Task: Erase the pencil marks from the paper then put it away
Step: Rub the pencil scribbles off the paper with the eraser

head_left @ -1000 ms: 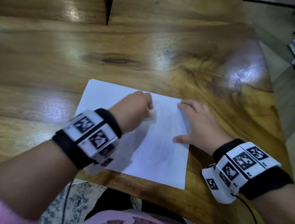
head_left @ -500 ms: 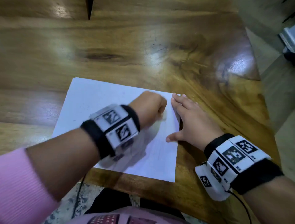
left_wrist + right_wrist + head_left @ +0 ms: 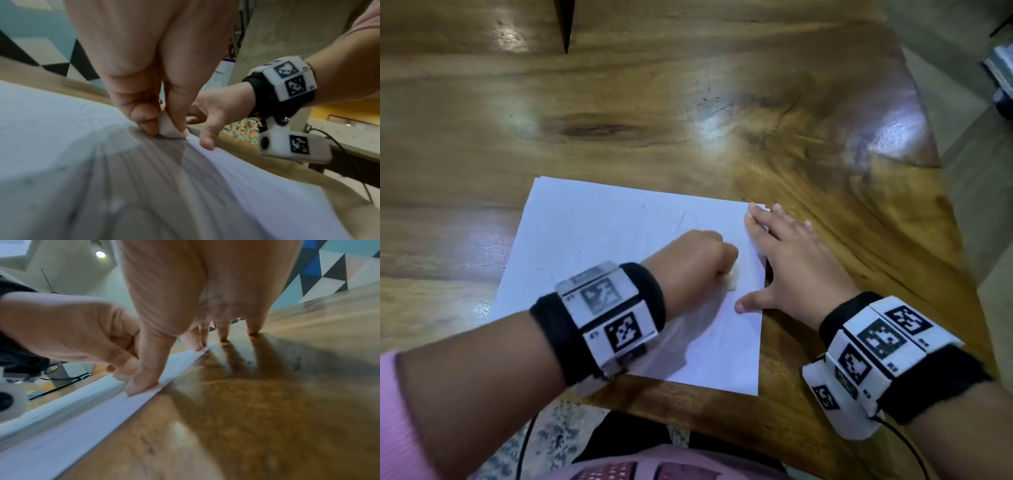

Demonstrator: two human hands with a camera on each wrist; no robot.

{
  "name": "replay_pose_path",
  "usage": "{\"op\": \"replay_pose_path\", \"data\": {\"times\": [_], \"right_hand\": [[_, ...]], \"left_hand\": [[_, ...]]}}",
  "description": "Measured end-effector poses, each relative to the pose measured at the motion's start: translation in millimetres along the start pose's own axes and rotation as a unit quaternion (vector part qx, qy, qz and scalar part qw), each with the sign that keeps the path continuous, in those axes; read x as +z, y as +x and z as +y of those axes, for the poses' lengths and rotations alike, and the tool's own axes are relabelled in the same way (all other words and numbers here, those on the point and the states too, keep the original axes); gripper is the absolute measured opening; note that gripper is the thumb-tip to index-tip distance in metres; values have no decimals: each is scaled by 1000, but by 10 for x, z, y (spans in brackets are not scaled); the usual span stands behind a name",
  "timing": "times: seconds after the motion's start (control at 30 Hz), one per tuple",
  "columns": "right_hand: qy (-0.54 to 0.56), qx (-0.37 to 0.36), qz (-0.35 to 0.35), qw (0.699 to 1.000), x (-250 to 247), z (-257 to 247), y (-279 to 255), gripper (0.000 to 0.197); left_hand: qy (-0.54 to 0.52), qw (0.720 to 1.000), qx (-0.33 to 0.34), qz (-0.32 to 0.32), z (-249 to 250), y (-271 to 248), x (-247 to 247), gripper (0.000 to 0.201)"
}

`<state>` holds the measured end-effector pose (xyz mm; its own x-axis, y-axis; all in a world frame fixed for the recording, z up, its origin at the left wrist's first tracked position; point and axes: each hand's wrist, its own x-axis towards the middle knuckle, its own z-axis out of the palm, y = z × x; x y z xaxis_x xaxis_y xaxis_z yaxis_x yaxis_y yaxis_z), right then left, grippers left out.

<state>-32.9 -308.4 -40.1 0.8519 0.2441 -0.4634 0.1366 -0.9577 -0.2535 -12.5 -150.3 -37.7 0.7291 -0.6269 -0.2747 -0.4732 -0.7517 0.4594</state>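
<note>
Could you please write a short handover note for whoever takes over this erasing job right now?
Left hand: pinches a small white eraser and presses it to the paper, near its right side.
Right hand: flat, fingers spread over the paper's right edge, thumb on the sheet, holding it steady.
The paper lies flat on the wooden table, near the front edge.
Done: hard to judge; erasing is under way.
Left: faint pencil lines show beside the eraser, and a faint curved mark sits above the left hand. Clear those, then put the paper away.
</note>
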Motion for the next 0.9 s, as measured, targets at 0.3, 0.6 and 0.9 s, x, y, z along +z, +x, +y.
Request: {"op": "replay_pose_path", "data": {"times": [0.3, 0.6, 0.9], "right_hand": [[-10, 20, 2, 1000, -13, 4, -24, 121], [-9, 21, -2, 1000, 19, 0, -28, 127], [-40, 14, -24, 999, 17, -33, -34, 136]], "left_hand": [[2, 999, -40, 1, -5, 199, -145, 13], [9, 993, -97, 74, -79, 524, -297, 12], [5, 1000, 2, -30, 36, -157, -16, 9]]}}
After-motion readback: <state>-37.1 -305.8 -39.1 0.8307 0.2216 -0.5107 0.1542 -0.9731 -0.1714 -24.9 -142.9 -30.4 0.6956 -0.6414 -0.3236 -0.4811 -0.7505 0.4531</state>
